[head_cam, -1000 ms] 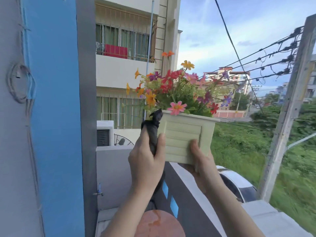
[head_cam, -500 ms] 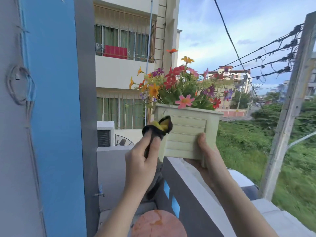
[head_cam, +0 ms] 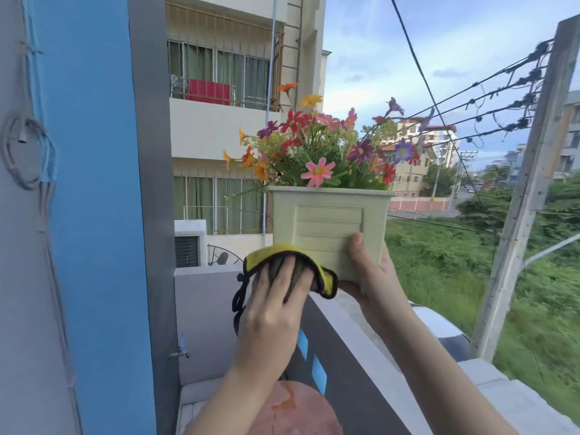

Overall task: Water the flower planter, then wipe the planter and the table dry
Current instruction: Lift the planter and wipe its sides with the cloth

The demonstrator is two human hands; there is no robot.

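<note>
A pale green square planter [head_cam: 329, 221] full of mixed red, pink, orange and purple flowers [head_cam: 317, 146] is held up in the air at chest height. My right hand [head_cam: 370, 277] grips it from below at its lower right corner, thumb on the front face. My left hand [head_cam: 276, 306] presses a yellow and dark grey cloth [head_cam: 317, 274] against the planter's lower left edge and underside. A round reddish table top [head_cam: 292, 409] shows between my forearms at the bottom, with a wet-looking patch on it.
A dark balcony wall [head_cam: 351, 356] with a pale top ledge runs from under the planter to the lower right. A blue and grey pillar [head_cam: 103, 215] stands close on the left, with a tap [head_cam: 182, 351] beside it. Beyond are buildings, cables, a pole [head_cam: 530, 189] and a parked car.
My left hand has moved the cloth from the planter's left side down to its lower left edge and underside. The planter has shifted slightly right and turned more level.
</note>
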